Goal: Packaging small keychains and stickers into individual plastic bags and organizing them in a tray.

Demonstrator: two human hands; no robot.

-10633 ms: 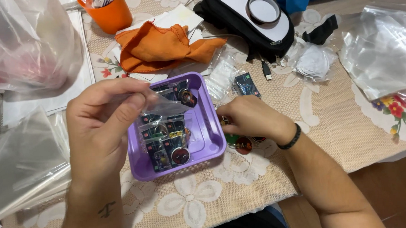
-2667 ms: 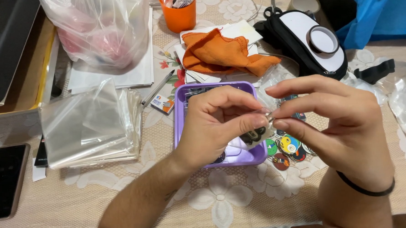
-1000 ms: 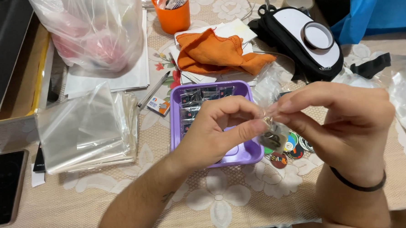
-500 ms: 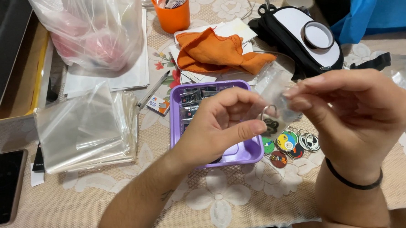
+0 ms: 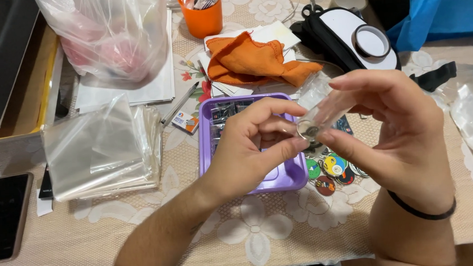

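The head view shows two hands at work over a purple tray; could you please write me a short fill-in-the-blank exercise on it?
1. The tray under the hands is ____ in colour.
2. The cloth beyond the tray is ____.
3. The dark band sits on the ____ wrist.
4. Both hands, left and right, pinch a small clear ____.

Missing words: purple; orange; right; bag

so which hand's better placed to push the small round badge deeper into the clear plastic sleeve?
Left, probably. The left hand pinches the small round badge at the mouth of the clear plastic sleeve; the right hand grips the sleeve itself, steadying it.
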